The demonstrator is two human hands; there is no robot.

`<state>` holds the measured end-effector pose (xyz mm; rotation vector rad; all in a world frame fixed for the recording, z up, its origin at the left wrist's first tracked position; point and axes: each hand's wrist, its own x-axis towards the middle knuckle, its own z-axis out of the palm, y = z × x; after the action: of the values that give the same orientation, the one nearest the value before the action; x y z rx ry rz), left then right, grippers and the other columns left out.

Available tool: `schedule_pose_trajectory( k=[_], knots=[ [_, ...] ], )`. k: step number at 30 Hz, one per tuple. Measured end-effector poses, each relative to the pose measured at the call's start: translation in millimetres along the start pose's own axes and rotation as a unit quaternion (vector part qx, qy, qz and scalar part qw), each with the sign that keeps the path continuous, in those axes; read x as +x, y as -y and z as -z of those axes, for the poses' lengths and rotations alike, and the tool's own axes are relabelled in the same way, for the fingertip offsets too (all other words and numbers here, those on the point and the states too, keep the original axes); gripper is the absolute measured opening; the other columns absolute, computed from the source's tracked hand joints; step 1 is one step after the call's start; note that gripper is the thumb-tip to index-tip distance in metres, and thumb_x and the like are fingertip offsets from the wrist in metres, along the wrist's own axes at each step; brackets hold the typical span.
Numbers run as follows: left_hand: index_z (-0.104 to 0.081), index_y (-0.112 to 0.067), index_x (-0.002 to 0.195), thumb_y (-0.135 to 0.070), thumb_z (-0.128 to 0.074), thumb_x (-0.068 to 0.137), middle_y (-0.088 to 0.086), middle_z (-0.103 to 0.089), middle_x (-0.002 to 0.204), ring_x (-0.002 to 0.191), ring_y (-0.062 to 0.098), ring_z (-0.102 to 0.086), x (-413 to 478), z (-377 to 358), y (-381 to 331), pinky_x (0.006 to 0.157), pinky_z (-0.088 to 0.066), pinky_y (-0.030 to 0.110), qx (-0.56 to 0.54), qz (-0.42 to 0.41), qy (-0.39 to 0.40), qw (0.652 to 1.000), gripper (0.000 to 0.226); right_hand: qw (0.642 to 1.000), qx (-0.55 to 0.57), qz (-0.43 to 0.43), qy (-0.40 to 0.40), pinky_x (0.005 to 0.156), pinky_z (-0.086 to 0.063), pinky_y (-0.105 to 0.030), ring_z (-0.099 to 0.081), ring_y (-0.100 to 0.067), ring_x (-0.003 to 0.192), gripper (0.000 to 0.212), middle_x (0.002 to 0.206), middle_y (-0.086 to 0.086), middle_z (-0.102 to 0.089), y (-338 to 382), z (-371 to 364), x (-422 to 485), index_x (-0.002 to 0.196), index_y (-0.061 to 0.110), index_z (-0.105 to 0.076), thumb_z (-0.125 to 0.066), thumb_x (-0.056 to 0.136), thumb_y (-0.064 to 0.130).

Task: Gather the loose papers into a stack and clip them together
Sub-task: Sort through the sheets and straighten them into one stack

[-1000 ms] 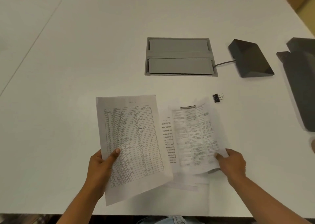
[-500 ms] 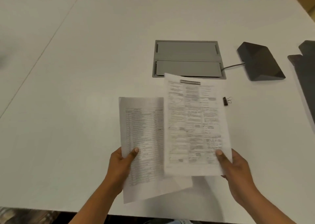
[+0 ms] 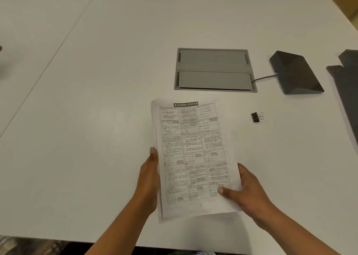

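Both hands' grip holds thin rectangular papers (image 3: pixel 193 155).

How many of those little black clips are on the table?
1. The binder clip lies on the white table, right of the paper stack and nearer than the grey hatch. Papers might hide others.

I can read only the heading on the top sheet (image 3: pixel 193 154); its small print is blurred. I can't count the pages beneath it. My left hand (image 3: pixel 150 179) has its fingers hidden behind the sheets. The dark object (image 3: pixel 346 91) at right is cut off by the frame.
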<state>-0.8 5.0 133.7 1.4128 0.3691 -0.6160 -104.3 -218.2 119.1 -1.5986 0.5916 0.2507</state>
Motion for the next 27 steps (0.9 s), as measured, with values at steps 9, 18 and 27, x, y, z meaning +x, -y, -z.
schedule_pose_trajectory(
  k=[9,18,27],
  knots=[
    [-0.070,-0.018,0.113,-0.006,-0.061,0.093,0.001,-0.076,0.113,0.103,0.024,-0.073,-5.5,-5.3,-7.7,0.088,-0.059,0.046,0.016,-0.092,0.049,0.994,0.025,0.995,0.080,0.036,-0.048,0.086,-0.060,-0.038,-0.075,-0.018,0.098,0.031,0.106,0.002,-0.078,22.3,-0.6,9.1,0.113,0.017,-0.071,-0.073,0.083,0.018],
    [-0.072,-0.029,0.109,-0.015,-0.081,0.079,-0.002,-0.076,0.104,0.101,0.016,-0.071,7.7,-9.8,5.6,0.082,-0.061,0.034,0.115,-0.180,0.043,0.976,0.034,0.986,0.002,0.138,-0.091,0.075,-0.056,-0.015,-0.070,0.000,0.093,0.036,0.094,0.015,-0.076,19.4,0.9,19.0,0.097,0.038,-0.068,-0.077,0.081,0.008],
    [-0.074,-0.024,0.103,-0.016,-0.068,0.090,-0.005,-0.079,0.099,0.093,0.015,-0.075,13.5,-7.7,8.3,0.073,-0.061,0.027,0.122,-0.145,0.044,0.981,0.016,0.994,-0.041,0.077,-0.062,0.075,-0.055,-0.016,-0.073,-0.007,0.091,0.015,0.092,0.014,-0.079,1.0,7.1,21.5,0.097,0.031,-0.072,-0.062,0.093,0.022]
  ],
)
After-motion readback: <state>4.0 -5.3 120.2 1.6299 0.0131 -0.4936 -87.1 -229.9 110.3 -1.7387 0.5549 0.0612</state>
